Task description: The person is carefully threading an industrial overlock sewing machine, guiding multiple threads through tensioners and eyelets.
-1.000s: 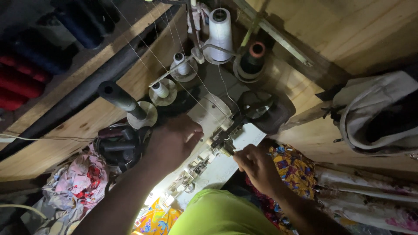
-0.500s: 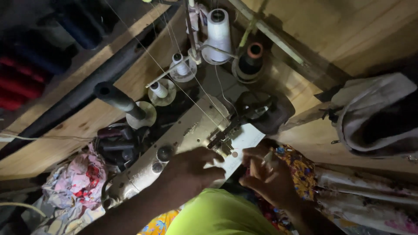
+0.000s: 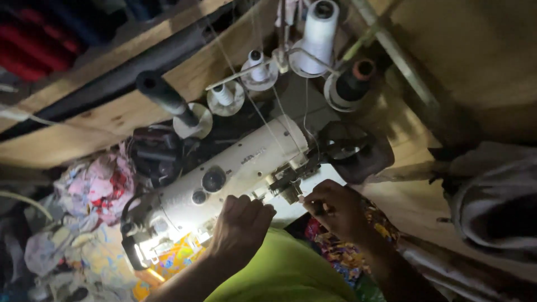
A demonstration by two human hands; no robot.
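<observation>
Here the white sewing machine (image 3: 235, 173) is the landmark, lying slantwise across the wooden desk (image 3: 419, 196) with its needle end toward the right. The left hand (image 3: 241, 225) rests against the machine's front edge, fingers curled closed on the casing beside the needle area; whether it pinches anything is hard to tell in the dim light. The right hand (image 3: 334, 208) sits just right of the needle assembly (image 3: 288, 184), thumb and forefinger pressed together on what looks like a thread end. Bright green cloth (image 3: 285, 271) lies just below the machine, under both wrists. Behind the machine stand a tall white thread cone (image 3: 320, 31), a dark spool (image 3: 353, 78) and two small white bobbins (image 3: 240, 84). Left of the machine lies a heap of patterned fabric scraps (image 3: 92, 190).
</observation>
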